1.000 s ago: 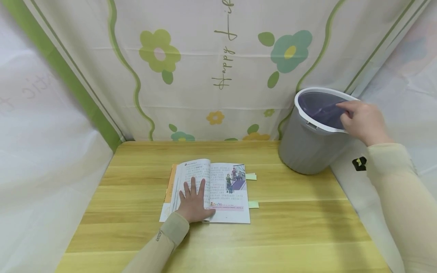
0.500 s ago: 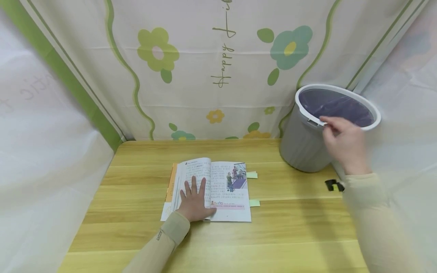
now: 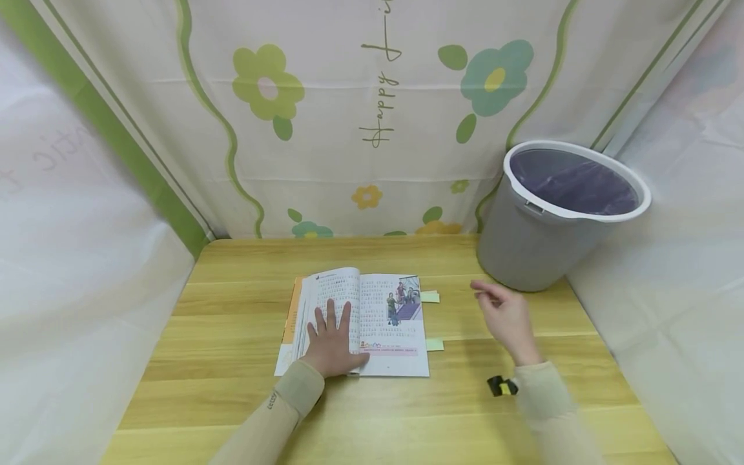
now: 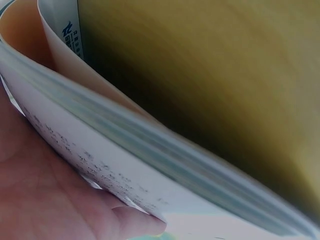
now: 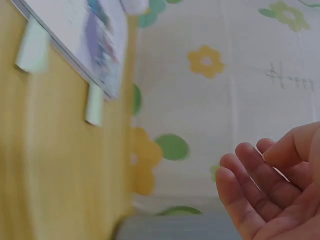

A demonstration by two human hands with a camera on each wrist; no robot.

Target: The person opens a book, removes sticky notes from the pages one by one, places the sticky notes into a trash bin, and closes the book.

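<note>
An open book [image 3: 391, 360] with printed text and a colour picture lies on the wooden table. My left hand [image 3: 330, 347] rests on its left page with fingers spread, the thumb reaching over the fold. In the left wrist view, the raised edges of the pages [image 4: 165, 160] run beside the left hand [image 4: 55, 195]. Two pale green sticky tabs [image 3: 434, 345] stick out from the book's right edge. Over the table right of the book is my right hand [image 3: 510, 324], apart from it. The right wrist view shows the fingers [image 5: 240, 187] loosely bent, holding nothing.
A grey trash bin [image 3: 517, 239] with a white rim and dark purple liner stands at the table's back right corner. Patterned cloth [image 3: 325, 155] hangs behind the table, and white cloth at both sides. A small black-and-yellow piece [image 3: 502, 386] is beside the right cuff.
My right hand has come from over the bin's opening, past its rim, leftward and nearer me, to above the table. My left hand has stayed spread on the book.
</note>
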